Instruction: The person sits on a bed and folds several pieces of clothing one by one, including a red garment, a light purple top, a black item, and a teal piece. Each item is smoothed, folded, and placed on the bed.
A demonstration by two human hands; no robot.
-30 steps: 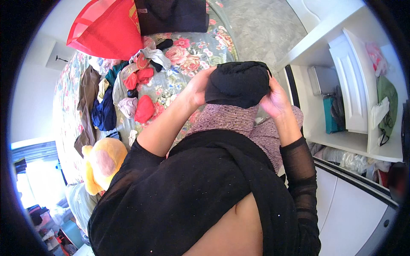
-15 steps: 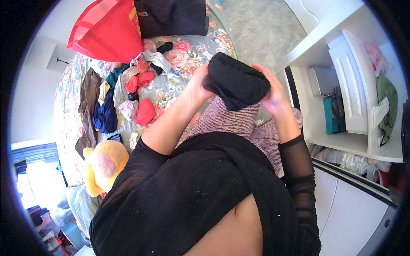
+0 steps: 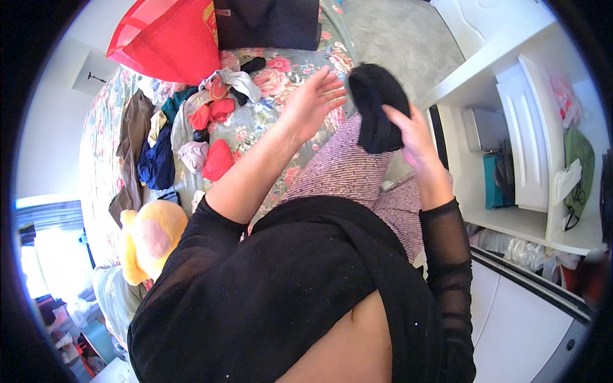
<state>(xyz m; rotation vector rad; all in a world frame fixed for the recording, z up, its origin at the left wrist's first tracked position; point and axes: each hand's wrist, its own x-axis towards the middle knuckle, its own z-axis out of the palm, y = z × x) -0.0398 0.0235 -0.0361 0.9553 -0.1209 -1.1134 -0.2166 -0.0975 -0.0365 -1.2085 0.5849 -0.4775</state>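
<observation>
A bundled black knit piece [image 3: 375, 102], perhaps a folded garment, hangs in the air above my legs. My right hand [image 3: 414, 139] grips its right edge, the thumb lying over the front. Just left of it, my left hand [image 3: 311, 105] is free, fingers stretched out and a small gap away from the cloth. Below the left hand lies the flowered bedspread [image 3: 274, 131]. Patterned pink trousers [image 3: 345, 169] cover my legs under the black piece.
Loose clothes lie left on the bed, including a navy piece [image 3: 156, 163] and a red one [image 3: 218, 161]. A red bag [image 3: 166, 48] and black bag [image 3: 268, 25] stand beyond. A yellow plush toy [image 3: 153, 239] sits near left; an open white cabinet [image 3: 498, 220] stands right.
My left hand has let go of the black piece and opened beside it. The right hand alone now holds the piece, which has turned more upright.
</observation>
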